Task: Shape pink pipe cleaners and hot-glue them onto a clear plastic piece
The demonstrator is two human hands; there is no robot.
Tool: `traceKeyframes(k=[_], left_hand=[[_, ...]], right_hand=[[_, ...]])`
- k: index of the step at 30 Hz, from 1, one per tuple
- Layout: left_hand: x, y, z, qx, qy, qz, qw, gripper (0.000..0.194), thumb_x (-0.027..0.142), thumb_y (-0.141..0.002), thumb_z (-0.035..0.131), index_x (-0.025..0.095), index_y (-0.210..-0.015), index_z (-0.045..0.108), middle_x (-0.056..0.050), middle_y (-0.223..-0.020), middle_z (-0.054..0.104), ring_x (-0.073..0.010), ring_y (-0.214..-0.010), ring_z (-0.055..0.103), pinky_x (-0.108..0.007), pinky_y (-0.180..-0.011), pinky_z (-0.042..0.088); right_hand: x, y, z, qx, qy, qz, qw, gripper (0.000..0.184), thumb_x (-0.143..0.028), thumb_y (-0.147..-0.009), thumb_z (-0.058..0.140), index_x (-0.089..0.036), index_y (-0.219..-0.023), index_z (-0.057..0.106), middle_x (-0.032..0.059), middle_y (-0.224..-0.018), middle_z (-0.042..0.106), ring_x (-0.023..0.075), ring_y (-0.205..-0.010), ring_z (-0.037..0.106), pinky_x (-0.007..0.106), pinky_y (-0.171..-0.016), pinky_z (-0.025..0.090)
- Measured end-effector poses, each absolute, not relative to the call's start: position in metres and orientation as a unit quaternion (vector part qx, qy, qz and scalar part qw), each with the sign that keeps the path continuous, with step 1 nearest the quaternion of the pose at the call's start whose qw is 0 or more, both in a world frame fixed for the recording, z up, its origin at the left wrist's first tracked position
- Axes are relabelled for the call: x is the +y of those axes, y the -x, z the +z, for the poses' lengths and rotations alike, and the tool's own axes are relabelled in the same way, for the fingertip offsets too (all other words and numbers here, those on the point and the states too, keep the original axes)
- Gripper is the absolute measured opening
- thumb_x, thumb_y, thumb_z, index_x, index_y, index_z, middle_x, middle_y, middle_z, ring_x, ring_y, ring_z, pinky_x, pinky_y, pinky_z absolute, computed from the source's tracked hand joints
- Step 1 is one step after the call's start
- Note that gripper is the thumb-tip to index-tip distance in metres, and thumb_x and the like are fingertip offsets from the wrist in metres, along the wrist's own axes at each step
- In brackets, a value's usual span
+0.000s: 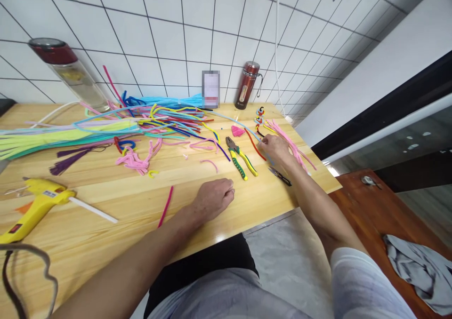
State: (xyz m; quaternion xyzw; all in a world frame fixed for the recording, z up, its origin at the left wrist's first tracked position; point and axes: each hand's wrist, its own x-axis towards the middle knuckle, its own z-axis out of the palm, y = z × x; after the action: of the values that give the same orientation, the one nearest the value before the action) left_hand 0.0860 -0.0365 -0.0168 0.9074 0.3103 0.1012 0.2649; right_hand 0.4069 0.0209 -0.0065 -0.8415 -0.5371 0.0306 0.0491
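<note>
My left hand [213, 197] rests on the wooden table [141, 206] as a loose fist, and nothing shows in it. A magenta pipe cleaner [165, 206] lies just left of it. My right hand [276, 148] reaches to the table's right side, fingers pinched on a light blue pipe cleaner [235, 120] beside a red pipe cleaner [254, 145]. Green-and-yellow pliers [240, 158] lie between my hands. Small black scissors [280, 175] lie under my right wrist. Pink pipe cleaners [293, 146] lie right of that hand.
A heap of coloured pipe cleaners [165, 119] covers the table's far side. A yellow glue gun [35, 205] lies at the left. A clear bottle [72, 74] and a red flask [247, 84] stand by the tiled wall. A grey cloth [420, 267] lies on a wooden bench, right.
</note>
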Motion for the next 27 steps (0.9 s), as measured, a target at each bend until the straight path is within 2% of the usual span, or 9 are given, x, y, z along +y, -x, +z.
traceKeyframes(k=[5,8,12,14,16,18,21,24,27], left_hand=[[-0.037,-0.087,-0.02,0.285,-0.922,0.106,0.24,0.032,0.028,-0.104,0.043,0.02,-0.077,0.058,-0.004,-0.084,0.071,-0.0186,-0.085,0.065,-0.03,-0.078,0.046],[-0.036,-0.087,-0.022,0.283,-0.927,0.101,0.226,0.037,0.033,-0.106,0.042,0.019,-0.079,0.062,-0.006,-0.086,0.072,-0.0197,-0.086,0.066,-0.031,-0.078,0.047],[-0.037,-0.087,-0.023,0.272,-0.932,0.098,0.217,0.041,0.036,-0.108,0.04,0.018,-0.082,0.066,-0.007,-0.089,0.073,-0.0207,-0.089,0.068,-0.032,-0.08,0.048],[-0.037,-0.087,-0.024,0.272,-0.932,0.1,0.218,0.041,0.037,-0.108,0.041,0.017,-0.082,0.067,-0.008,-0.09,0.073,-0.0213,-0.09,0.068,-0.032,-0.08,0.048],[-0.037,-0.087,-0.025,0.274,-0.931,0.105,0.218,0.04,0.038,-0.107,0.043,0.018,-0.082,0.067,-0.008,-0.09,0.074,-0.0212,-0.089,0.068,-0.032,-0.079,0.048],[-0.036,-0.087,-0.026,0.276,-0.93,0.11,0.216,0.039,0.038,-0.106,0.045,0.018,-0.082,0.068,-0.007,-0.09,0.074,-0.0206,-0.088,0.068,-0.031,-0.078,0.048],[-0.036,-0.087,-0.026,0.275,-0.93,0.113,0.215,0.038,0.04,-0.105,0.049,0.018,-0.081,0.068,-0.007,-0.088,0.073,-0.02,-0.086,0.068,-0.031,-0.077,0.049],[-0.036,-0.087,-0.025,0.276,-0.929,0.114,0.218,0.037,0.04,-0.104,0.049,0.018,-0.081,0.069,-0.007,-0.088,0.074,-0.021,-0.086,0.068,-0.032,-0.077,0.049],[-0.037,-0.087,-0.026,0.277,-0.929,0.109,0.221,0.038,0.04,-0.105,0.048,0.018,-0.084,0.07,-0.008,-0.091,0.074,-0.0223,-0.088,0.069,-0.033,-0.078,0.05]], right_hand=[[0.031,-0.398,-0.012,-0.505,0.863,0.002,0.037,0.033,-0.03,-0.097,0.05,-0.013,-0.107,0.075,0.024,-0.106,0.077,0.0327,-0.1,0.072,0.036,-0.08,0.048],[0.035,-0.404,-0.008,-0.502,0.863,-0.011,0.051,0.032,-0.03,-0.098,0.047,-0.014,-0.104,0.075,0.0217,-0.102,0.078,0.0312,-0.094,0.072,0.035,-0.077,0.048],[0.037,-0.412,0.002,-0.485,0.869,-0.043,0.085,0.036,-0.027,-0.099,0.042,-0.014,-0.118,0.07,0.0221,-0.112,0.076,0.0329,-0.099,0.07,0.037,-0.079,0.048],[0.036,-0.412,0.005,-0.481,0.87,-0.049,0.094,0.036,-0.026,-0.098,0.044,-0.013,-0.119,0.069,0.0233,-0.114,0.075,0.0337,-0.1,0.07,0.038,-0.08,0.048],[0.033,-0.409,0.005,-0.49,0.865,-0.045,0.096,0.032,-0.029,-0.096,0.049,-0.014,-0.112,0.072,0.0223,-0.113,0.076,0.0328,-0.099,0.07,0.037,-0.079,0.048],[0.031,-0.403,0.004,-0.506,0.857,-0.039,0.096,0.029,-0.033,-0.094,0.053,-0.016,-0.105,0.074,0.0195,-0.11,0.077,0.0308,-0.097,0.07,0.035,-0.078,0.048],[0.032,-0.39,0.0,-0.531,0.844,-0.003,0.069,0.03,-0.039,-0.092,0.057,-0.019,-0.105,0.076,0.015,-0.108,0.079,0.0285,-0.098,0.071,0.033,-0.078,0.048],[0.035,-0.378,-0.003,-0.538,0.842,0.03,0.032,0.026,-0.032,-0.088,0.061,-0.02,-0.105,0.077,0.0143,-0.108,0.079,0.028,-0.1,0.071,0.032,-0.081,0.049],[0.037,-0.373,-0.001,-0.527,0.849,0.027,0.03,0.027,-0.023,-0.087,0.058,-0.018,-0.103,0.078,0.017,-0.108,0.079,0.0292,-0.101,0.072,0.033,-0.081,0.049]])
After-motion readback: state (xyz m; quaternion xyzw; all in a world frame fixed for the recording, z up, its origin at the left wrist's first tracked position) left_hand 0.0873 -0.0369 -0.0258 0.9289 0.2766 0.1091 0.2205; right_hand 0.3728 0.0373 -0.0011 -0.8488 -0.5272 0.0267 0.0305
